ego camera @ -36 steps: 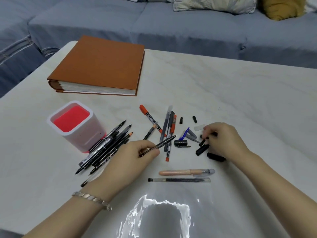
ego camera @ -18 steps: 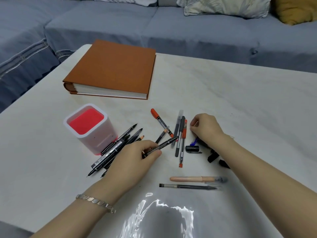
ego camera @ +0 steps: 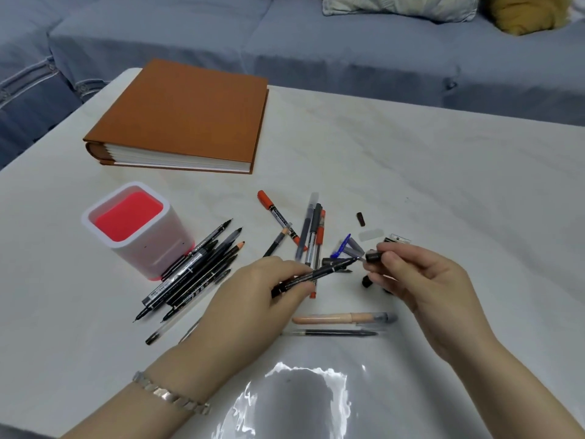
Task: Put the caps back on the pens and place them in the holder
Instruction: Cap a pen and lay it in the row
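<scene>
Thick rust-brown hardcover album (ego camera: 186, 112) lying flat at the far left of the glossy white marble-look tabletop (ego camera: 443, 185), spine at the left, white page edges facing the camera. There's a bright glare patch (ego camera: 294, 400) on the near edge of that tabletop. Beyond the table, a grey-blue fabric sofa (ego camera: 316, 52) runs the full width, and on it a pale patterned cushion (ego camera: 399, 6) sits beside a mustard-yellow cushion (ego camera: 525, 12).
</scene>
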A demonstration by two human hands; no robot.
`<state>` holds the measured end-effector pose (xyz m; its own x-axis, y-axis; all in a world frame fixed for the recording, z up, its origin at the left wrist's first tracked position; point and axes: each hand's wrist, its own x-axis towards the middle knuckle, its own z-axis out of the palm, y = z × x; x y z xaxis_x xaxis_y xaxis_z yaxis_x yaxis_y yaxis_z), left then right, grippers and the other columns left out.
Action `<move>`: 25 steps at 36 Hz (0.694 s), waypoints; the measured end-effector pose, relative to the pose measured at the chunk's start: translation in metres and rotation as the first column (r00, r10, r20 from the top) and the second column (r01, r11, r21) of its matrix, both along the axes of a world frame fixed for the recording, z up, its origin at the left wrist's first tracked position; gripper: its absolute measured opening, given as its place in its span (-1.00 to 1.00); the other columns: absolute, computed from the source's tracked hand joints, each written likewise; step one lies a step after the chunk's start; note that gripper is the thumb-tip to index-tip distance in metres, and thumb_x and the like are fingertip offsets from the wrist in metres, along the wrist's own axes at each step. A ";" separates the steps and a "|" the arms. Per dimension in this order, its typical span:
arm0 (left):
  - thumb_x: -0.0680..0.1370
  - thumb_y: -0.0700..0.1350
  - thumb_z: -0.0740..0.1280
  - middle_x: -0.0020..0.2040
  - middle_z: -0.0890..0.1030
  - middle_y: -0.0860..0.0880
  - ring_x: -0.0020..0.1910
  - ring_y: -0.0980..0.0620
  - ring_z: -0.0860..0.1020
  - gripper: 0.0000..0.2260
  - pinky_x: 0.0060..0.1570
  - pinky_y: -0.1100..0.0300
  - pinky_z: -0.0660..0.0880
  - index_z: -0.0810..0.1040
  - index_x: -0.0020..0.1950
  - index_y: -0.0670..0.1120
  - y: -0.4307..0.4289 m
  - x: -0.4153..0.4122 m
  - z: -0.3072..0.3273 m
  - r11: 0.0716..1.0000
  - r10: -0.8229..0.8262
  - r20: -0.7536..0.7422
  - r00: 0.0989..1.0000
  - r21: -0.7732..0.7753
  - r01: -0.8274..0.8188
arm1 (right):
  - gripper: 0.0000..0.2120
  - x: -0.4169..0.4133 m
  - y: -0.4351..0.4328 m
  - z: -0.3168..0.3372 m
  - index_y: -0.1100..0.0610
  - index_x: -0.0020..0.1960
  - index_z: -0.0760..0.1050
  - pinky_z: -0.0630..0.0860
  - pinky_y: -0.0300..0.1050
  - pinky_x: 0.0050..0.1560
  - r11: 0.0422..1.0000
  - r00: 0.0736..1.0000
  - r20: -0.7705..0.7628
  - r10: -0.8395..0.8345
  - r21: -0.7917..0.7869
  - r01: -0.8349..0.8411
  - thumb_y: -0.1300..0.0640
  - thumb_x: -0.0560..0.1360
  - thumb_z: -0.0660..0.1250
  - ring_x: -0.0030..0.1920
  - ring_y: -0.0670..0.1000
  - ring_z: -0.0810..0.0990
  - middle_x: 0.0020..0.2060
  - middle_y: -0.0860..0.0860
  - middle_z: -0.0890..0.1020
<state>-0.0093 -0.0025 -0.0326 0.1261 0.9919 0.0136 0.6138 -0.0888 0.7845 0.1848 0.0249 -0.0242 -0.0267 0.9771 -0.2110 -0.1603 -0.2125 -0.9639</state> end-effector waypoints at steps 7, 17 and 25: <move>0.50 0.05 0.28 -0.26 0.54 0.12 -0.16 0.17 0.46 -0.86 -0.24 0.37 0.36 0.60 -0.01 0.15 -0.004 0.002 0.000 0.999 -0.023 -0.052 0.998 0.028 0.024 | -0.74 0.001 -0.008 0.001 0.09 -0.33 0.64 0.59 -0.34 -0.21 1.000 1.000 -0.015 -0.017 0.017 0.017 0.34 0.42 0.28 -0.33 -0.05 0.67 -0.38 0.03 0.70; 0.44 0.20 0.09 -0.36 0.41 0.21 -0.26 0.26 0.42 -0.71 -0.28 0.40 0.33 0.39 0.10 0.19 -0.006 0.001 -0.003 0.981 -0.103 -0.178 0.979 0.146 0.130 | -0.79 -0.006 -0.014 0.005 0.08 -0.23 0.63 0.52 -0.41 -0.28 0.994 0.991 0.122 0.061 0.079 -0.071 0.37 0.39 0.33 -0.32 -0.07 0.68 -0.37 -0.01 0.71; 0.44 0.16 0.09 -0.36 0.45 0.03 -0.30 0.15 0.43 -0.71 -0.33 0.33 0.31 0.47 -0.11 0.00 -0.012 0.002 0.003 0.979 -0.188 -0.096 0.978 0.064 0.194 | -0.66 -0.004 -0.021 0.008 -0.01 -0.36 0.65 0.50 -0.45 -0.26 0.966 0.962 0.256 0.100 0.206 -0.155 0.41 0.36 0.35 -0.33 -0.11 0.67 -0.38 -0.08 0.71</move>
<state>-0.0073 -0.0143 -0.0297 0.3172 0.9461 0.0646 0.6468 -0.2657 0.7149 0.1808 0.0040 -0.0166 -0.1294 0.9916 -0.0053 0.0974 0.0074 -0.9952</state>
